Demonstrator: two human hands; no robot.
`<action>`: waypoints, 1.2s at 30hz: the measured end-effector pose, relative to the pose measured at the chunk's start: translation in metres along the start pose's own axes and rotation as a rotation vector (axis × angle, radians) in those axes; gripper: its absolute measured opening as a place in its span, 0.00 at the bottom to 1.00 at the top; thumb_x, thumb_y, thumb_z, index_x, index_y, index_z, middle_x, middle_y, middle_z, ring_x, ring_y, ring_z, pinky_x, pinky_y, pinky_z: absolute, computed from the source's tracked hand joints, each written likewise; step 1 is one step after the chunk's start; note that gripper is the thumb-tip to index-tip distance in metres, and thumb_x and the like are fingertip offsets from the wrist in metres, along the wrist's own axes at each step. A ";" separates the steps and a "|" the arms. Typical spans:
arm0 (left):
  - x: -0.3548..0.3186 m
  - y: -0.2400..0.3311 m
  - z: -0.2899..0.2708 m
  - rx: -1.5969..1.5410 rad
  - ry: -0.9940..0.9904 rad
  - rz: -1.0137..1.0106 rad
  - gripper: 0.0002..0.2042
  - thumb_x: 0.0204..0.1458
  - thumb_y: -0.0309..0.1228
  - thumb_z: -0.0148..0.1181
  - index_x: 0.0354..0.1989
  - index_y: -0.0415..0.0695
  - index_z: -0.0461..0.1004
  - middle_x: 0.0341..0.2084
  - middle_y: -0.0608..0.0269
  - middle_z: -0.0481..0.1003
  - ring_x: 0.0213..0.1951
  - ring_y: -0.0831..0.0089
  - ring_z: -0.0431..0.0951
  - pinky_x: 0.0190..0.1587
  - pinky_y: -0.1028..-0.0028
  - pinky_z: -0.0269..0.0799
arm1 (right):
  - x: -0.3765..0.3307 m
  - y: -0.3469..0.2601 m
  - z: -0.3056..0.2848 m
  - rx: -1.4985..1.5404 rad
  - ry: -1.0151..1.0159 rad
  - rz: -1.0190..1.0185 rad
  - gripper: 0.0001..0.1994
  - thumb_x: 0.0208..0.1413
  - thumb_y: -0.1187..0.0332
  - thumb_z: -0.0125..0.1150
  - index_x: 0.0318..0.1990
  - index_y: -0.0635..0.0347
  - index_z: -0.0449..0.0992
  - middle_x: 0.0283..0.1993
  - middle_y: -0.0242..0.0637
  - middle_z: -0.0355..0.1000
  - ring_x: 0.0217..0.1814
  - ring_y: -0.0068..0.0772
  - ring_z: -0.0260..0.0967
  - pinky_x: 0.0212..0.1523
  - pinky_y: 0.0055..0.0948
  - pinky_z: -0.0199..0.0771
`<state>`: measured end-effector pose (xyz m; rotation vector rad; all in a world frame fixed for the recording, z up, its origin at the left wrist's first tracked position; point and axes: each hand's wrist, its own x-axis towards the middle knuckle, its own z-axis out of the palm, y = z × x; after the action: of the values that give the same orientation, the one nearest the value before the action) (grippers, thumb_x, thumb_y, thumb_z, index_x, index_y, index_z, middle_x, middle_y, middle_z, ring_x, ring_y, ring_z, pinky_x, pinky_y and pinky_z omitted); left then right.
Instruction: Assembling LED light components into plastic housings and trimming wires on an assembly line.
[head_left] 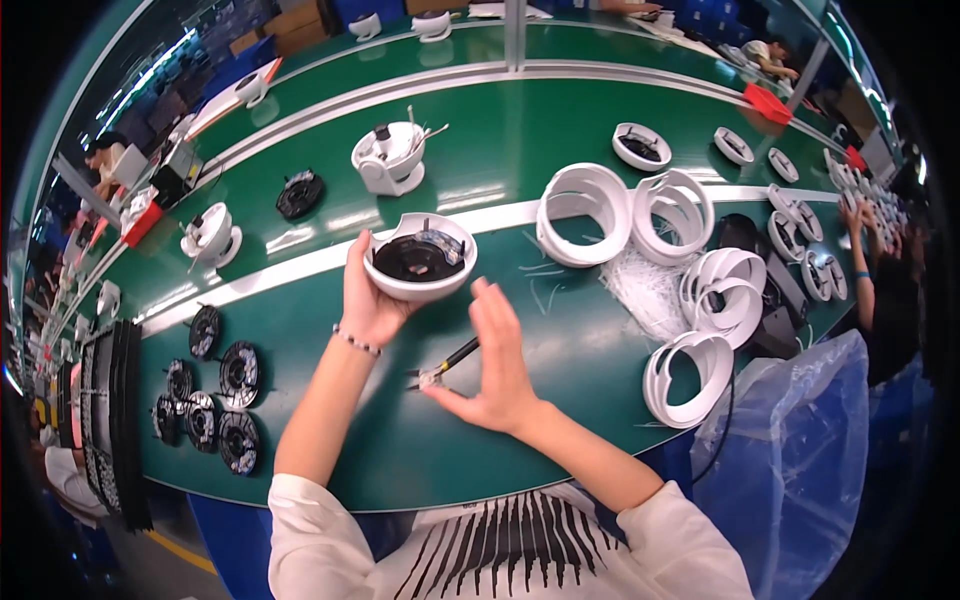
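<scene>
My left hand point(368, 300) grips a white bowl-shaped plastic housing point(432, 289) from its left side and below, lifted over the green bench. Inside the housing sits a black round part point(405, 262) with a small circuit board on its far right side. To the right and a little nearer, my right hand point(497, 365) is open, its fingers stretched up toward the housing without plainly touching it. By its thumb lie small pliers or cutters point(458, 356) with a dark handle, which the hand does not appear to grip; the exact kind is unclear.
Several black round parts with boards point(240, 375) lie at the left. White rings point(585, 215) stand at the right around a heap of thin white strips point(645, 290). Beyond a pale rail, the green line point(490, 140) carries a white assembled unit point(390, 160). A clear plastic bag point(790, 450) hangs at right.
</scene>
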<state>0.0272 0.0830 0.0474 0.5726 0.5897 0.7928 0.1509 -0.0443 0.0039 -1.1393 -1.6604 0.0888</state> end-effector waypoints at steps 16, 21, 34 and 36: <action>0.220 -0.030 0.017 0.153 0.114 0.104 0.18 0.55 0.40 0.45 0.47 0.39 0.62 0.46 0.57 0.66 0.49 0.66 0.66 0.53 0.64 0.61 | -0.020 0.013 -0.030 -0.204 -0.698 0.100 0.40 0.32 0.48 0.65 0.54 0.62 0.59 0.59 0.51 0.49 0.63 0.50 0.42 0.61 0.52 0.35; 0.183 -0.012 0.017 0.401 0.467 0.224 0.17 0.50 0.37 0.50 0.45 0.39 0.64 0.43 0.58 0.68 0.46 0.70 0.66 0.49 0.58 0.60 | -0.018 0.014 -0.035 -0.220 -0.687 0.142 0.39 0.33 0.51 0.65 0.53 0.62 0.60 0.58 0.50 0.51 0.62 0.49 0.44 0.61 0.52 0.36; 0.219 0.081 -0.064 0.701 0.492 0.360 0.16 0.49 0.41 0.51 0.43 0.46 0.67 0.33 0.67 0.71 0.34 0.72 0.70 0.31 0.70 0.69 | -0.025 0.010 -0.033 -0.159 -0.516 0.125 0.28 0.30 0.64 0.65 0.44 0.63 0.67 0.45 0.40 0.64 0.45 0.41 0.57 0.48 0.38 0.59; 0.225 0.068 -0.045 0.673 0.387 0.186 0.19 0.49 0.45 0.50 0.45 0.47 0.66 0.39 0.66 0.68 0.38 0.68 0.69 0.35 0.68 0.67 | -0.024 0.013 -0.034 -0.160 -0.481 0.139 0.26 0.30 0.65 0.65 0.42 0.63 0.68 0.43 0.39 0.65 0.43 0.40 0.58 0.45 0.37 0.61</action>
<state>0.0913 0.3089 0.0015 1.1124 1.1921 0.8847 0.1850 -0.0700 -0.0060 -1.4340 -2.0334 0.3468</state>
